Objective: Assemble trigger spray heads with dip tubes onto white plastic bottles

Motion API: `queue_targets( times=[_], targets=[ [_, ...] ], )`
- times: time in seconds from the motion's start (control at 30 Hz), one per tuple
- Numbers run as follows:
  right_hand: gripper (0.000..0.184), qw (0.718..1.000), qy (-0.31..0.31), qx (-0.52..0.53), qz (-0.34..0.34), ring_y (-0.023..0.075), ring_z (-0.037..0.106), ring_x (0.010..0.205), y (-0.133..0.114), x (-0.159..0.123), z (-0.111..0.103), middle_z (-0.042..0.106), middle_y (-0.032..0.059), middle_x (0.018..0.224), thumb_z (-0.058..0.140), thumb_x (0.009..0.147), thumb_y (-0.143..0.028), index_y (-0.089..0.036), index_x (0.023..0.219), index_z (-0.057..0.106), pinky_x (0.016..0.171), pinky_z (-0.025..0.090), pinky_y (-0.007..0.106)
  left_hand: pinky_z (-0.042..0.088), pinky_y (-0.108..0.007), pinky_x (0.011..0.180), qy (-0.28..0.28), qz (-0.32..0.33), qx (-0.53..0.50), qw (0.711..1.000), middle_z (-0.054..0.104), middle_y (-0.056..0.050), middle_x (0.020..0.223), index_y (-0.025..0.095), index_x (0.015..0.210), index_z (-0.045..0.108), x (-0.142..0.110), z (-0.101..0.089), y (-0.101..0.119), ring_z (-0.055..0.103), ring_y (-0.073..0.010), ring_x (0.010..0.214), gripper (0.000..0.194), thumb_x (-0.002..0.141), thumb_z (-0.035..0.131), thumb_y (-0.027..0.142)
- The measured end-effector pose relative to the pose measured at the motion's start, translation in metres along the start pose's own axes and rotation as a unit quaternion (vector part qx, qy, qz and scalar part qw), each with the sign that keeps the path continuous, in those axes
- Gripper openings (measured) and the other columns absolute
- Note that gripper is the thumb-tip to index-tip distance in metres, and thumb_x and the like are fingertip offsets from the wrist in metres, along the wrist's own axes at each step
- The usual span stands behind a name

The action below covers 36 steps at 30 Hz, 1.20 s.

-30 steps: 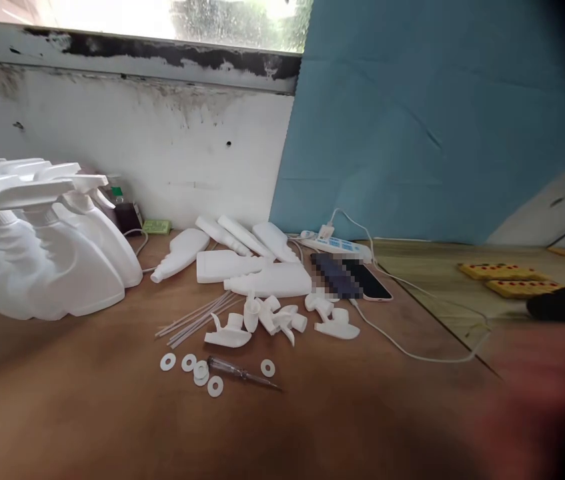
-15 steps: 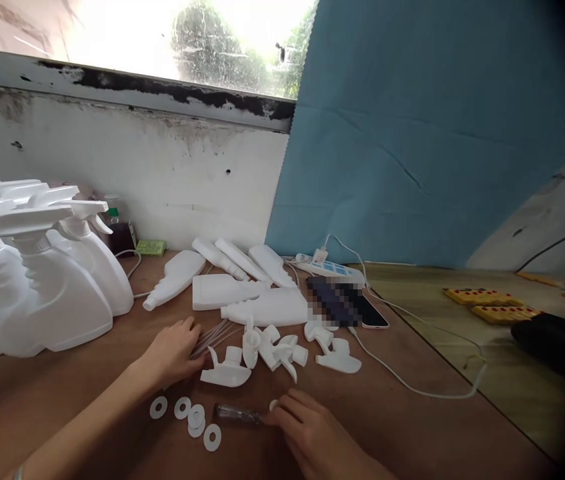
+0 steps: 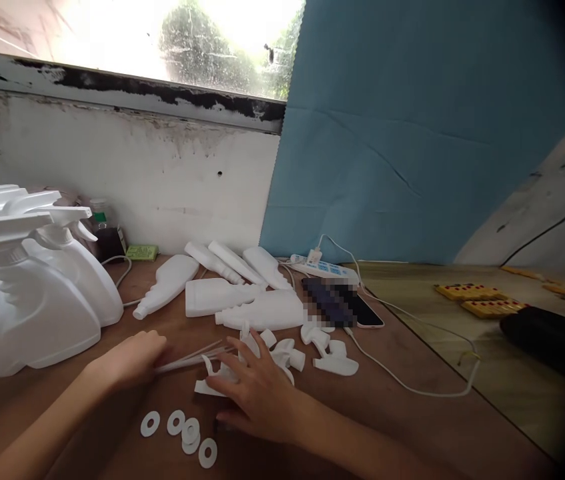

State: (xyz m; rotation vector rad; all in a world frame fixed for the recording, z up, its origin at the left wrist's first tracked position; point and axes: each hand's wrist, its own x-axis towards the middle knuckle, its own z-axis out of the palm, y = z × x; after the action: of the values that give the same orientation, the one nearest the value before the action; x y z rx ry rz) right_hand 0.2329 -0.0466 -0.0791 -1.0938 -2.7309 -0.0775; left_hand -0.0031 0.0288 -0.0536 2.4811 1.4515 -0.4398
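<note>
Dip tubes (image 3: 197,357), a loose bundle of thin, pale plastic straws, lay on the brown wooden table (image 3: 412,427) with their long axis running from the left hand up and to the right, the far ends pointing toward the pile of white trigger heads (image 3: 287,350). The left hand (image 3: 129,360) was curled over the near ends of the tubes, fingers drawn together on them; whether it truly pinched them could not be told. The right hand (image 3: 257,393) lay flat with fingers spread apart, its fingertips resting on one smooth white trigger head (image 3: 207,383) at the near edge of the pile, just right of the tubes. Flat white ring washers (image 3: 182,430), round and matte, sat in a row just in front of both hands. Behind the pile lay several empty white bottles (image 3: 242,300) on their sides, necks mostly toward the left. At the far left stood finished spray bottles (image 3: 37,293), glossy and upright, nozzles pointing right. A phone (image 3: 357,310) and a white cable (image 3: 412,387) lay to the right.
</note>
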Motion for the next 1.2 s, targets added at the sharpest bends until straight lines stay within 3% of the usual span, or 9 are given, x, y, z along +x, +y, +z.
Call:
queue_targets(
  times=[0.2, 0.33, 0.5, 0.57, 0.67, 0.8, 0.9, 1.03, 1.2],
  targets=[
    [0.017, 0.999, -0.001, -0.006, 0.043, 0.021, 0.048, 0.097, 0.0, -0.03, 0.004, 0.06, 0.0049, 0.092, 0.042, 0.086, -0.024, -0.023, 0.099, 0.054, 0.096, 0.023, 0.052, 0.04, -0.033, 0.061, -0.042, 0.007, 0.03, 0.999, 0.062, -0.009, 0.08, 0.017, 0.071, 0.058, -0.004, -0.002, 0.0, 0.059, -0.0267, 0.075, 0.026, 0.057, 0.042, 0.001],
    [0.028, 0.997, 0.011, 0.056, 0.052, 0.0211, 0.045, 0.105, 0.001, -0.046, -0.018, 0.056, 0.0063, 0.109, 0.045, 0.085, -0.023, -0.025, 0.112, 0.049, 0.093, 0.032, 0.045, 0.04, -0.033, 0.061, -0.012, 0.028, 0.006, 1.0, 0.062, -0.007, 0.081, 0.019, 0.073, 0.057, -0.003, 0.005, -0.007, 0.058, -0.025, 0.073, 0.029, 0.058, 0.04, 0.001],
    [0.031, 0.979, 0.068, 0.111, 0.157, 0.0197, 0.041, 0.114, 0.034, -0.052, -0.047, 0.049, 0.0074, 0.12, 0.043, 0.085, -0.017, -0.023, 0.115, 0.048, 0.095, 0.035, 0.039, 0.041, -0.031, 0.065, 0.02, 0.063, -0.045, 0.997, 0.059, -0.006, 0.089, 0.019, 0.083, 0.055, -0.004, 0.004, -0.008, 0.055, -0.0236, 0.08, 0.028, 0.057, 0.05, 0.012],
    [0.035, 0.973, 0.034, 0.145, 0.178, 0.018, 0.045, 0.111, 0.047, -0.052, -0.051, 0.052, 0.0059, 0.117, 0.046, 0.084, -0.017, -0.023, 0.118, 0.047, 0.094, 0.038, 0.036, 0.041, -0.031, 0.072, 0.079, 0.105, -0.072, 0.989, 0.057, -0.006, 0.097, 0.02, 0.089, 0.055, -0.004, 0.0, 0.005, 0.054, -0.0218, 0.086, 0.023, 0.067, 0.05, 0.02],
    [0.042, 0.974, -0.021, 0.173, 0.147, 0.0187, 0.044, 0.115, 0.055, -0.053, -0.046, 0.05, 0.0036, 0.122, 0.051, 0.082, -0.022, -0.025, 0.123, 0.043, 0.095, 0.038, 0.035, 0.038, -0.029, 0.079, 0.144, 0.188, -0.102, 0.966, 0.057, -0.005, 0.1, 0.021, 0.095, 0.055, -0.003, -0.007, 0.038, 0.052, -0.019, 0.092, 0.02, 0.08, 0.042, 0.024],
    [0.041, 0.979, -0.018, 0.149, 0.139, 0.0203, 0.043, 0.114, 0.05, -0.055, -0.034, 0.05, 0.0019, 0.122, 0.052, 0.082, -0.026, -0.026, 0.122, 0.043, 0.095, 0.036, 0.038, 0.036, -0.031, 0.083, 0.132, 0.288, -0.082, 0.945, 0.059, -0.003, 0.101, 0.023, 0.096, 0.055, -0.001, -0.01, 0.087, 0.051, -0.0198, 0.096, 0.018, 0.08, 0.048, 0.023],
    [0.031, 0.98, -0.034, 0.125, 0.151, 0.0204, 0.048, 0.105, 0.05, -0.057, -0.031, 0.053, 0.0031, 0.116, 0.054, 0.079, -0.022, -0.023, 0.11, 0.052, 0.091, 0.038, 0.039, 0.037, -0.034, 0.083, 0.096, 0.329, -0.031, 0.939, 0.058, -0.004, 0.106, 0.024, 0.106, 0.051, 0.006, -0.008, 0.11, 0.052, -0.0227, 0.097, 0.032, 0.075, 0.058, 0.025],
    [0.023, 0.981, -0.073, 0.106, 0.145, 0.0198, 0.05, 0.097, 0.054, -0.062, -0.04, 0.055, 0.0035, 0.108, 0.053, 0.076, -0.015, -0.02, 0.098, 0.057, 0.088, 0.037, 0.039, 0.04, -0.038, 0.082, 0.062, 0.343, 0.03, 0.937, 0.057, -0.006, 0.11, 0.024, 0.11, 0.048, 0.018, -0.003, 0.12, 0.053, -0.0272, 0.101, 0.045, 0.068, 0.064, 0.023],
    [0.013, 0.982, -0.011, 0.078, 0.17, 0.0192, 0.049, 0.094, 0.043, -0.071, -0.046, 0.057, 0.0038, 0.099, 0.047, 0.081, -0.013, -0.019, 0.087, 0.056, 0.084, 0.038, 0.037, 0.043, -0.033, 0.072, 0.061, 0.306, 0.014, 0.95, 0.059, -0.004, 0.101, 0.023, 0.099, 0.051, 0.021, -0.004, 0.113, 0.058, -0.0246, 0.089, 0.034, 0.068, 0.065, 0.023]
  ],
)
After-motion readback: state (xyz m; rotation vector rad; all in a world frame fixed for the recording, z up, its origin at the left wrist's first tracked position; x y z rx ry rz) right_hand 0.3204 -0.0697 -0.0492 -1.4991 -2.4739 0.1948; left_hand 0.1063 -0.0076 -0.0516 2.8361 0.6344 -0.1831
